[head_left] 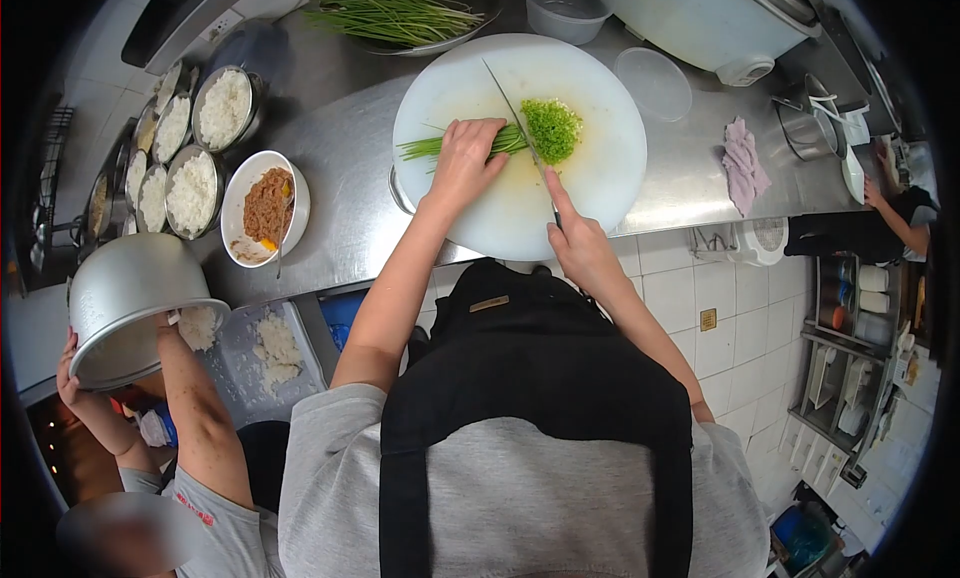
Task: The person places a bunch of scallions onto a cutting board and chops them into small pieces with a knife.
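On a round white cutting board [450, 88], my left hand [468, 158] presses down a bundle of green stalks [420, 148], its fingers bent close to the blade. My right hand [580, 243] is wrapped round the dark handle of a knife [508, 100], with the index finger stretched along the back of the blade. The blade stands between the stalks and a pile of finely chopped green pieces [552, 131] on its right.
A bowl of brown mixture [232, 218] and several bowls of rice [225, 108] stand left. Behind are more stalks [390, 13], a clear lid [652, 83] and a pink cloth [743, 166]. A co-worker at lower left tilts a large pot [140, 283]; another person's arm [900, 223] shows right.
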Demonstrator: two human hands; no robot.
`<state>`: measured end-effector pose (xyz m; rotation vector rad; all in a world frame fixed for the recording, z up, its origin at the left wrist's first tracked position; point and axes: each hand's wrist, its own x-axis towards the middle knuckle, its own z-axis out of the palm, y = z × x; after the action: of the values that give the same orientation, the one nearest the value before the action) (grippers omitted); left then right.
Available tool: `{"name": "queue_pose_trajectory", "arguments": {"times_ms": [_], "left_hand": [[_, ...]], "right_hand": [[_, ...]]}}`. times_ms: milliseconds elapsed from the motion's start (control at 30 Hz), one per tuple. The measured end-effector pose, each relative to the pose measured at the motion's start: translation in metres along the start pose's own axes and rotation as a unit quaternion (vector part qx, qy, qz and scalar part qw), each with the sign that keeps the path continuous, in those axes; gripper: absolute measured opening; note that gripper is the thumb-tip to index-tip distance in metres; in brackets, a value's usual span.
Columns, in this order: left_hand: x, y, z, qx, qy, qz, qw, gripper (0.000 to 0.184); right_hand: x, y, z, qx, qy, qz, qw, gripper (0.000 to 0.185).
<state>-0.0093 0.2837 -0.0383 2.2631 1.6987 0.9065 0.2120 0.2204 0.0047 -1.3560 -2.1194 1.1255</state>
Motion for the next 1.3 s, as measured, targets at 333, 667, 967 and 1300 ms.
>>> {"name": "queue_pose_trajectory", "arguments": {"times_ms": [333, 667, 967, 1300], "left_hand": [[0.012, 0.013, 0.015, -0.033, 0.126, -0.079, 0.988, 0.02], [0.011, 0.014, 0.033, -0.028, 0.161, -0.111, 0.98, 0.006], [0.011, 0.014, 0.037, -0.018, 0.153, -0.118, 0.981, 0.007], [0.012, 0.016, 0.037, 0.032, 0.145, -0.112, 0.982, 0.012]], "right_hand": [[-0.005, -0.008, -0.009, 0.027, 0.018, -0.031, 0.999, 0.074], [-0.009, -0.005, -0.006, 0.001, -0.003, -0.031, 1.0, 0.076], [0.01, -0.003, 0.003, -0.014, -0.022, 0.004, 1.0, 0.075], [-0.003, -0.01, -0.004, -0.039, -0.014, -0.015, 0.999, 0.075]]}}
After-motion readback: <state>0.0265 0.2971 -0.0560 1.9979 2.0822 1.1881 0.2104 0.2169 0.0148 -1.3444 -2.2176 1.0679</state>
